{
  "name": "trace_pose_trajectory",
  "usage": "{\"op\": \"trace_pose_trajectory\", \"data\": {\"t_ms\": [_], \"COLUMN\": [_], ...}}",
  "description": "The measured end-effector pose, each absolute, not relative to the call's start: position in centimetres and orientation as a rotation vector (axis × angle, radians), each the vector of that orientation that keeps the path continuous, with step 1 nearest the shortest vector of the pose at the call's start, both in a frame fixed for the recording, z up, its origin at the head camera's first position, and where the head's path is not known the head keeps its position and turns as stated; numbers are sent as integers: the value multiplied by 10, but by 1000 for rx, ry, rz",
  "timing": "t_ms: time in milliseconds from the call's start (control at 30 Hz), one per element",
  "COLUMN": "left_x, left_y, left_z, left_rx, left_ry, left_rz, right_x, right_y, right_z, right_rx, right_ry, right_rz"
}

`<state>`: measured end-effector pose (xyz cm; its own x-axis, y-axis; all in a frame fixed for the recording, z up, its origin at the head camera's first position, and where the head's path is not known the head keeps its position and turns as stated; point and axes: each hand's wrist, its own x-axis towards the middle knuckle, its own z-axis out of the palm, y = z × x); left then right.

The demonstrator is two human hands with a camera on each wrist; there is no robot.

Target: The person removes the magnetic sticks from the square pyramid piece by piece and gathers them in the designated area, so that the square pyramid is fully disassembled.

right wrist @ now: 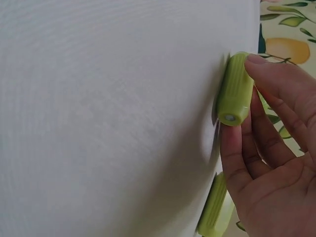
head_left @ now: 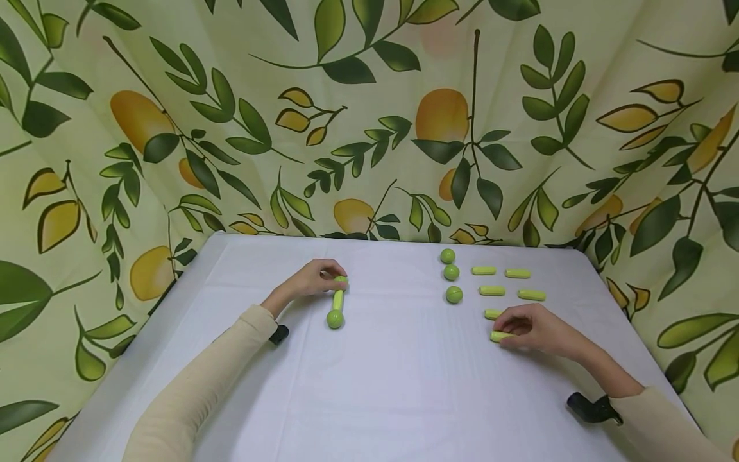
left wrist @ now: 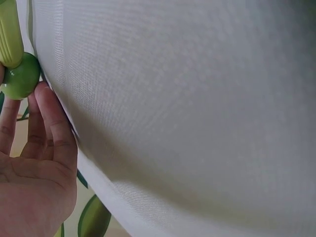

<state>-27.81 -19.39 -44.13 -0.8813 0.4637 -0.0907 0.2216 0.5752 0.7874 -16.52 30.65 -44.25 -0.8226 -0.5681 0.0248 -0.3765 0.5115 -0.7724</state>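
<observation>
In the head view, my left hand (head_left: 314, 278) pinches a green ball (head_left: 341, 280) at the far end of a light green ribbed rod (head_left: 337, 300). Another green ball (head_left: 335, 319) joins the rod's near end. The left wrist view shows fingertips at the held ball (left wrist: 22, 79), with the ribbed rod (left wrist: 10, 34) against it. On the right side, my right hand (head_left: 539, 328) grips a light green rod (head_left: 498, 336) between thumb and fingers. Close up, this rod (right wrist: 234, 89) has a small metal disc in its end, and it lies at the white cloth.
Three green balls (head_left: 451, 273) form a column at the back right. Several loose light green rods (head_left: 492, 290) lie beside them, one (head_left: 492, 314) just behind my right hand. White cloth (head_left: 381, 385) covers the table; a leaf-patterned curtain (head_left: 369, 128) stands behind.
</observation>
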Motion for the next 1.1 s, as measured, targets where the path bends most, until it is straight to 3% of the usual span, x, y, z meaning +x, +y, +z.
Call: {"op": "trace_pose_trajectory", "data": {"t_ms": [400,1100], "left_x": [-277,-276], "left_y": [-194,-191], "left_z": [-439,-438], "left_rx": [578,544], "left_ry": [2533,2571], "left_rz": [1195,1162], "right_x": [-174,-217], "right_y": [299,236], "right_z": [-428,-430], "right_rx": [-831,-953], "right_ry": [2543,2408], "right_rz": [-1199,-1317]}}
